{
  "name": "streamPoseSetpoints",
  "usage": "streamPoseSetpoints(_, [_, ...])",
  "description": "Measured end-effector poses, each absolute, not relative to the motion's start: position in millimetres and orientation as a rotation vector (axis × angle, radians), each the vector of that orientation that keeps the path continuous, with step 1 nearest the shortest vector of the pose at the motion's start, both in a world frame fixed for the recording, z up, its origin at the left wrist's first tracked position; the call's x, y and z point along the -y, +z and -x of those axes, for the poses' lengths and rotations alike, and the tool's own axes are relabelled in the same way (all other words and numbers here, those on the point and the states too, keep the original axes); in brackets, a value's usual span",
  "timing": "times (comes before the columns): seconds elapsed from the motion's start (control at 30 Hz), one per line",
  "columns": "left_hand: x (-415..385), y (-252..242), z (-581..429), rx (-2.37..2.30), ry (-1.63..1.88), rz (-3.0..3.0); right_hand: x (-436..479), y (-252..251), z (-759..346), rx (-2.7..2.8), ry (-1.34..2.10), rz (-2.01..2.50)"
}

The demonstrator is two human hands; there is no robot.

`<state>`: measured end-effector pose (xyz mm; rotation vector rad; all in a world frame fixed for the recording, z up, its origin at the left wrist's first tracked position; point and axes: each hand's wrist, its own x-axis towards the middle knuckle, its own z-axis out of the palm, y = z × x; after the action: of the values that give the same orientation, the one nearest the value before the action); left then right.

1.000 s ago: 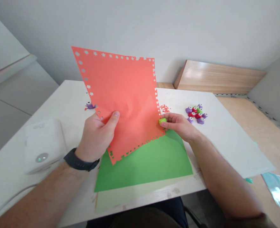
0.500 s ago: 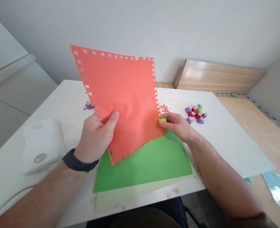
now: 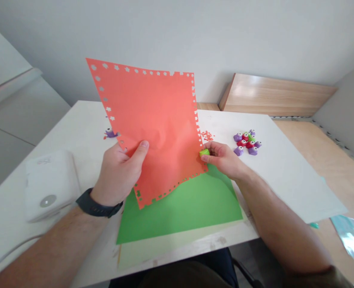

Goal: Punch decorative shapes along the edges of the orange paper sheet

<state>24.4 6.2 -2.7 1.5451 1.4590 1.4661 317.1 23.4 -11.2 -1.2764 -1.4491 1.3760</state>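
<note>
I see a coral paper sheet [image 3: 161, 120] held up above the table, a little tilted, with a soft wrinkle in its middle. Small star holes run along its top and left edges, and the right and bottom edges carry small notched cuts. The left hand [image 3: 118, 172] grips the sheet at the lower left edge, with the thumb on the front. The right hand [image 3: 221, 157] pinches a small green craft punch [image 3: 205, 152] at the right edge of the sheet. Under the sheet lies a green paper sheet [image 3: 179, 212] on the white table [image 3: 83, 116]. Just beside the right hand I see red paper bits [image 3: 207, 135] and a group of purple and red craft punches [image 3: 245, 143].
</note>
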Motion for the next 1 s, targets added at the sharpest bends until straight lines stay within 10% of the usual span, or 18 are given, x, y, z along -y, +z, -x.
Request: streamPoseSetpoints(1.0, [-5.6, 3.0, -29.1, -1.476, 1.416, -1.613, -36.2, -36.1, -318.3, 1.680, 1.059, 1.419])
